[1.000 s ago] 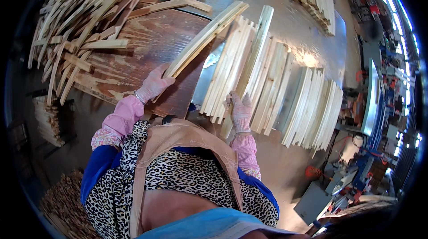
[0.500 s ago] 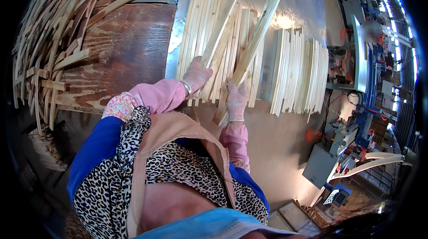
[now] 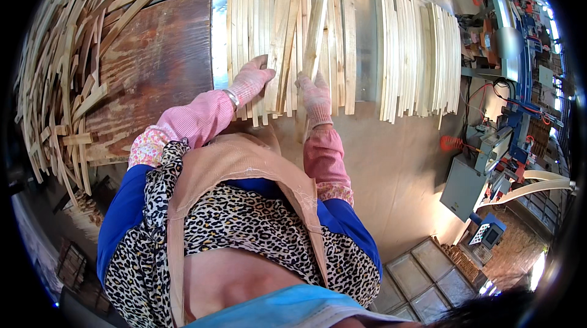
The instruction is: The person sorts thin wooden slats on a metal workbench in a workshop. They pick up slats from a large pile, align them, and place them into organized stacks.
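Wood heap (image 3: 67,46) at far left, partly over a brown board (image 3: 153,65), is loose and tangled, so I'd say plenty left there. Left hand (image 3: 252,77) touches the left edge of a slanted strip (image 3: 279,28) lying across the left row (image 3: 240,22), can't tell if it's gripping; right hand (image 3: 315,92) is closed round a second strip (image 3: 316,28), also askew over that row, neither lined up yet. Right row (image 3: 385,52) lies side by side on the metal counter (image 3: 365,40), looks done.
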Available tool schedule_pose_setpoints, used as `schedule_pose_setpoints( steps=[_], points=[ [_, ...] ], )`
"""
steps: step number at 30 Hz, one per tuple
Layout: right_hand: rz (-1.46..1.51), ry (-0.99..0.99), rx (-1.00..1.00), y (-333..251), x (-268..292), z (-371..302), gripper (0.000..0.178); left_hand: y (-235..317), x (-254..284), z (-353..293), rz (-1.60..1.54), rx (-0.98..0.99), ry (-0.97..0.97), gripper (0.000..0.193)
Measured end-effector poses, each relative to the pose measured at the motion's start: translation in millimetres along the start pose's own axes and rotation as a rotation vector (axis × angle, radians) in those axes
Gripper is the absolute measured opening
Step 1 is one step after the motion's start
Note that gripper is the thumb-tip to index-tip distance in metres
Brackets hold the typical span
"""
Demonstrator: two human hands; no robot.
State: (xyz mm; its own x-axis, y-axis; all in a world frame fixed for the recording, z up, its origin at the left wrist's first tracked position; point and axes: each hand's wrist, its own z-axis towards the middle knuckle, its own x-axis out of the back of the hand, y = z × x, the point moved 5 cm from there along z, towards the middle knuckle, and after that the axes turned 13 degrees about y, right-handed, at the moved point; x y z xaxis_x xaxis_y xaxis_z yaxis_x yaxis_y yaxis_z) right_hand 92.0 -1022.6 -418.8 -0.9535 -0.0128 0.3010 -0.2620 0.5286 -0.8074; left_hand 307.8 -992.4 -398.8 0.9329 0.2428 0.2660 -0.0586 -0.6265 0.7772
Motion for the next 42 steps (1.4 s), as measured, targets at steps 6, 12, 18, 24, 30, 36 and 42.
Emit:
schedule_pose_setpoints(
  steps=[6, 12, 18, 24, 30, 36, 42],
  points=[
    [-0.083, 0.020, 0.071, -9.3, -2.8, 17.1, 0.051, 14.5, -12.3, -12.1, 0.332, -0.220, -0.073, 0.057],
    [-0.195, -0.043, 0.132, -86.1, -7.7, -42.4, 0.038, 1.4, 22.6, -19.3, 0.188, -0.079, -0.064, 0.055],
    [0.120, -0.277, 0.049, -92.0, -78.0, -87.6, 0.034, -22.0, 99.8, -30.9, 0.189, -0.218, 0.238, 0.051],
    [0.140, -0.578, 0.056, -80.2, -192.6, -129.5, 0.032, -69.7, 258.4, -81.1, 0.046, -0.143, 0.560, 0.046],
    [0.178, -0.511, 0.043, -64.0, -271.8, -170.7, 0.036, -151.2, 405.7, -135.3, 0.194, -0.206, 0.973, 0.043],
    [0.094, -0.357, 0.117, -41.4, -300.3, -196.8, 0.035, -213.8, 588.8, -126.1, 0.698, -0.393, 1.295, 0.063],
    [0.137, -0.272, 0.162, -36.4, -291.0, -232.4, 0.039, -241.8, 693.9, -87.0, 0.921, -0.110, 1.136, 0.063]
  ],
)
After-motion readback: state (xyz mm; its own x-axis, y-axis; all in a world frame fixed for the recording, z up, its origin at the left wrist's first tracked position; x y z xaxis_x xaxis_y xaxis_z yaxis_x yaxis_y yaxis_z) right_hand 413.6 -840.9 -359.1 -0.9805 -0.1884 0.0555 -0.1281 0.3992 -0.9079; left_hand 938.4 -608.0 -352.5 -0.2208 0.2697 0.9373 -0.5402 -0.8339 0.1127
